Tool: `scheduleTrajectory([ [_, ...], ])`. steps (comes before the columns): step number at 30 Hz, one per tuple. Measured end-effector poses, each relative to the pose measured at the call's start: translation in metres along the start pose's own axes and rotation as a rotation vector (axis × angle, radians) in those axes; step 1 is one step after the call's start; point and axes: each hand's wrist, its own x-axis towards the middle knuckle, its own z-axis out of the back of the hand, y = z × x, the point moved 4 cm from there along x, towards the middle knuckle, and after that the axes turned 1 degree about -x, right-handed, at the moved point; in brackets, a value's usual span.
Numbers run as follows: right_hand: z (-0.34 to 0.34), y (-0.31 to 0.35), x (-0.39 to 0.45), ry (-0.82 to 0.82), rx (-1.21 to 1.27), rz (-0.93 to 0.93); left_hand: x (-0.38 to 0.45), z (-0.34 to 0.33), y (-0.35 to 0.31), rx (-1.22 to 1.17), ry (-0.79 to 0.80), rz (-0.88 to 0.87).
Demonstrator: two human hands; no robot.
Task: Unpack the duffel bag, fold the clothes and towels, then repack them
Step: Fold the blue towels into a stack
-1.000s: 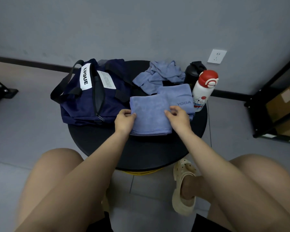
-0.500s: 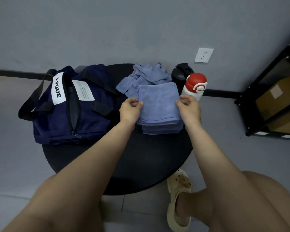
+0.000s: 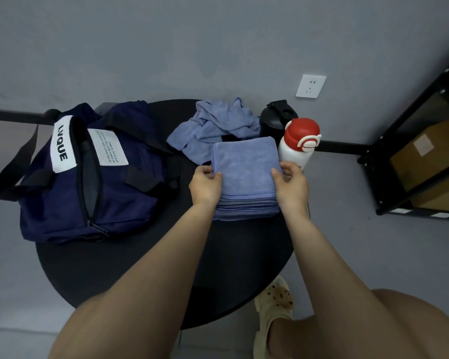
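Note:
A folded blue towel (image 3: 245, 167) lies on top of a second folded blue towel (image 3: 244, 209) on the round black table (image 3: 145, 268). My left hand (image 3: 205, 186) pinches the stack's left edge and my right hand (image 3: 292, 186) pinches its right edge. The navy duffel bag (image 3: 88, 177) lies at the table's left with its zip open. A crumpled blue garment (image 3: 215, 125) sits behind the towels.
A white bottle with a red cap (image 3: 300, 143) stands just right of the towels, touching distance from my right hand. A black bottle (image 3: 276, 120) stands behind it. A black shelf with cardboard boxes (image 3: 425, 156) is at the right. My foot in a beige clog (image 3: 272, 314) is under the table.
Both hands lifted the near folded towel and set it on top of the other folded towel farther back. They now hold the stack's sides. The camera moved closer.

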Motion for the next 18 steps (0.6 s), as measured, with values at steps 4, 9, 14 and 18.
scheduleTrajectory([
  [4,-0.003,0.014,-0.005,-0.059,-0.199,0.252,-0.012,0.0,-0.018,0.345,-0.118,-0.289],
  [9,-0.028,0.027,-0.009,0.176,-0.607,0.581,-0.018,-0.027,-0.035,1.044,0.043,-0.85],
  [14,-0.043,0.004,-0.003,0.305,-0.916,0.478,-0.008,-0.034,0.005,1.149,0.235,-0.643],
  [18,-0.046,-0.004,-0.001,0.361,-0.937,0.427,-0.005,-0.036,0.009,1.106,0.256,-0.633],
])
